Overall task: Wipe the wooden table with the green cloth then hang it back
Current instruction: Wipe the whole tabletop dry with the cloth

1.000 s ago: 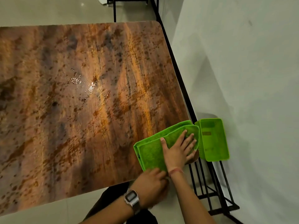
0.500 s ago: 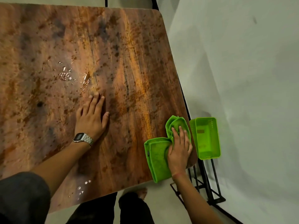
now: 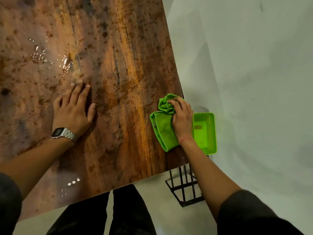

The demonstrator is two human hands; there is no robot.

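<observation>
Nearest, the right hand (image 3: 182,120) bunches the green cloth (image 3: 163,126) with curled fingers at the right edge of the wooden table (image 3: 128,65), beside a green basket (image 3: 205,132). Further in, the left hand (image 3: 74,110), wearing a watch (image 3: 62,134), lies flat with fingers straight, just short of water drops (image 3: 65,62)

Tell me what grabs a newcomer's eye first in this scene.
The bright green cloth, bunched under the right hand at the wooden table's right edge, stands out first, with a matching green basket just beyond the edge. Next come glistening water drops ahead of the left hand, which lies flat on the wood.
</observation>
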